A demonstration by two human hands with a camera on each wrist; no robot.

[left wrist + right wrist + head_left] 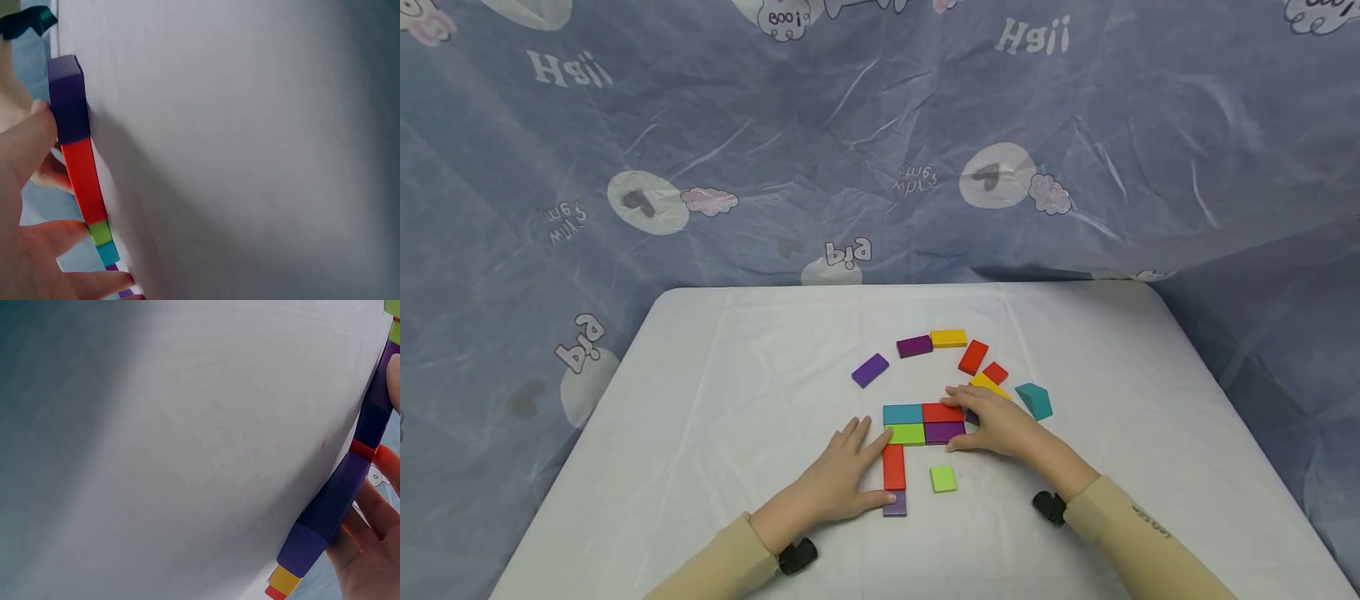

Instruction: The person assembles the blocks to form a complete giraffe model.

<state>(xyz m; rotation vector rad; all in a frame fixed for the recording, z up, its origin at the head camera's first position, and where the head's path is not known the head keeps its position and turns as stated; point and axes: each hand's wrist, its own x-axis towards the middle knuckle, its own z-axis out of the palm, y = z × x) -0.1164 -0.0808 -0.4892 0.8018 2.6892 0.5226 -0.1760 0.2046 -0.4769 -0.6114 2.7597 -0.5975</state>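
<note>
My left hand (842, 475) lies beside a column of flat blocks, fingers spread. Its index fingertip touches a lime green block (906, 435), and the thumb rests on a purple block (895, 505) below an upright red block (893, 467). The green block joins a blue block (902, 413), a red block (940, 412) and a dark purple block (944, 432) in a two-by-two group. My right hand (1000, 423) spans that group's right end, index finger at the red block, thumb at the dark purple one. Another purple block (303, 547) sits near the right palm, partly hidden in the head view.
A small green square (943, 479) lies right of the column. Behind the group, loose blocks form an arc: purple (870, 370), dark purple (914, 346), yellow (948, 338) and red (973, 357), with a teal block (1035, 401) at right. All lie on a white-covered table (737, 375).
</note>
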